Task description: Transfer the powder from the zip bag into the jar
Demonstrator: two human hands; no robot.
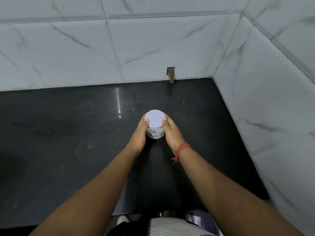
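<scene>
Hands (156, 132) clasp lidded jar (154, 124); label partly hidden; contents barely visible.

both hands, left hand (140, 133) and right hand (171, 133), clasp the lidded jar (154, 124).

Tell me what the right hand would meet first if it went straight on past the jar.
Probably only bare counter, then the tiled wall. The right hand points away from the body; depth is unclear.

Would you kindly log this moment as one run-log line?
jar: on counter, powder inside | lid: on | left hand: on jar | right hand: on jar | zip bag: not visible
</scene>
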